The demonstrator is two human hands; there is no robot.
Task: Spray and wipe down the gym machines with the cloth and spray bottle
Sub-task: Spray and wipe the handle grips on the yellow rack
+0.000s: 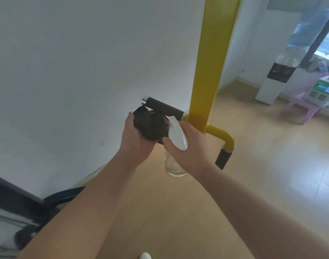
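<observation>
Head view, left hand curled round the bunched dark cloth just below the black handle grip, right hand gripping the spray bottle beside the cloth, trigger hidden, clear body partly behind the hand.

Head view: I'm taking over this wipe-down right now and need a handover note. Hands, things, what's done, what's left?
Left hand grips the bunched dark cloth, just below the upper black grip on the yellow post.
Right hand holds the spray bottle by its white head, nozzle toward the cloth; its clear body hangs below.
Done: no wetness or wipe marks show, so cannot tell.
Left: likely spray, wipe the upper black grip, then the lower black grip and the post.
</observation>
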